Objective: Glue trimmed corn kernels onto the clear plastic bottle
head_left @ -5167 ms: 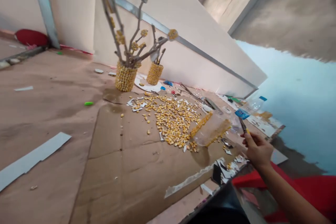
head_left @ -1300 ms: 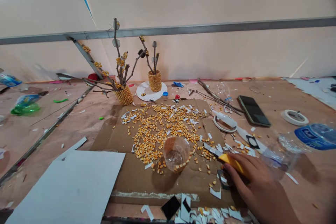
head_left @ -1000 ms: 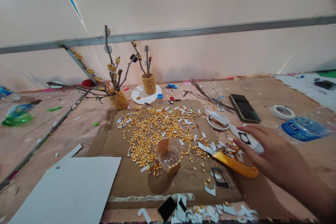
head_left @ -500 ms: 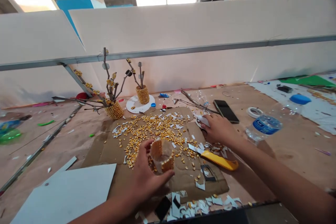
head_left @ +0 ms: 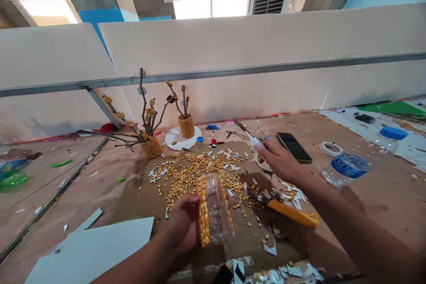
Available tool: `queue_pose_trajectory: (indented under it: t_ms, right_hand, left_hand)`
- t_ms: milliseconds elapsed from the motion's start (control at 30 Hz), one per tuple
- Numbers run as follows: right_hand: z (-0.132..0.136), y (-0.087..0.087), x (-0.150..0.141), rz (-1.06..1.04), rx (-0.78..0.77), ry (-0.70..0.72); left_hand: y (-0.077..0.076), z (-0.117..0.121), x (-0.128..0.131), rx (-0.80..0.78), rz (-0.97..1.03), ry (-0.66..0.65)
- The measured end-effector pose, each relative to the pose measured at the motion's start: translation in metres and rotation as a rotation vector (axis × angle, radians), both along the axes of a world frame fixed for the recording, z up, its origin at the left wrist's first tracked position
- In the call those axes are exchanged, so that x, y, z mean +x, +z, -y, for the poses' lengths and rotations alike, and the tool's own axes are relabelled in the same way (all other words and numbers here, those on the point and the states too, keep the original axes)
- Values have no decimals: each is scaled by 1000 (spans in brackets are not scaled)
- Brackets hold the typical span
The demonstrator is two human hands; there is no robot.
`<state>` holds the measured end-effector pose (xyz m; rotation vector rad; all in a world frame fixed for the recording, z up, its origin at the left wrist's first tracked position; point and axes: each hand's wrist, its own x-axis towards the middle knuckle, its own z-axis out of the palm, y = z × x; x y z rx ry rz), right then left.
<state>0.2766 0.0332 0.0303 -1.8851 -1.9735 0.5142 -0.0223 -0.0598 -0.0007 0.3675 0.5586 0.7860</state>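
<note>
My left hand (head_left: pixel 186 222) is closed round a clear plastic cup (head_left: pixel 216 208), tilted so its side faces me. Rows of corn kernels cover part of that side, with a bare clear strip between them. In my right hand (head_left: pixel 278 157) is a white glue bottle (head_left: pixel 255 142), its thin nozzle pointing up and to the left. Loose corn kernels (head_left: pixel 189 173) and white paper scraps lie spread over the cardboard (head_left: pixel 133 199) beneath. A yellow utility knife (head_left: pixel 293 213) rests below my right hand.
Two corn-covered pots with twigs stand at the back left, one (head_left: pixel 151 145) leaning, one (head_left: pixel 186 126) on a white disc. A phone (head_left: pixel 294 147), a tape roll (head_left: pixel 331 148) and a plastic bottle (head_left: pixel 349 166) lie to the right. White board (head_left: pixel 93 248) lies front left.
My left hand has turned the cup from mouth-up to side-on. My right hand has raised the glue bottle off the table, nozzle upward. The view has shifted slightly.
</note>
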Motion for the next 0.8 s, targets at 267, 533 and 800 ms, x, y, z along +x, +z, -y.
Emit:
queue_pose_trajectory:
  t_ms: [267, 533, 800]
  right_hand:
    - [43, -13, -51, -942, -54, 131]
    - [55, -39, -42, -865, -135, 136]
    - [59, -35, -52, -885, -158, 284]
  left_hand:
    - [-11, -3, -12, -90, 116, 6]
    - [-6, -11, -16, -109, 53, 62]
    - [-9, -1, -4, 20, -83, 116]
